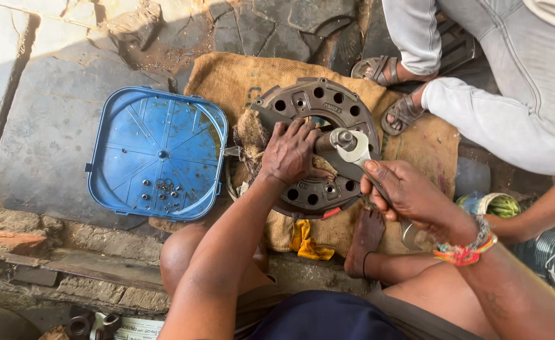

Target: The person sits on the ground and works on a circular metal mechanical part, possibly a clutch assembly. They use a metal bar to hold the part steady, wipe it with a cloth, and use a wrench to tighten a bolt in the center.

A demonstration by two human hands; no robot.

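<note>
A round, dark clutch pressure plate (pixel 318 148) lies on a burlap sack (pixel 416 148) at the centre of the frame. The left hand (pixel 292 153) presses flat on its middle, fingers spread and closed on nothing, steadying it. The right hand (pixel 410 196), right of centre, is clamped around the handle of a silver wrench (pixel 360 157) whose head sits over a bolt (pixel 342 138) standing up from the plate's hub. To turn it well, I judge that the wrench head should stay square and fully seated on the bolt while the left hand bears down, so the plate does not spin or rock on the soft sacking; a tilted head could slip off. At centre left, a blue plastic lid (pixel 158 154) holds small loose bolts and washers (pixel 162 189). Another person in pale trousers (pixel 517 94) and sandals (pixel 403 112) crouches at upper right.
</note>
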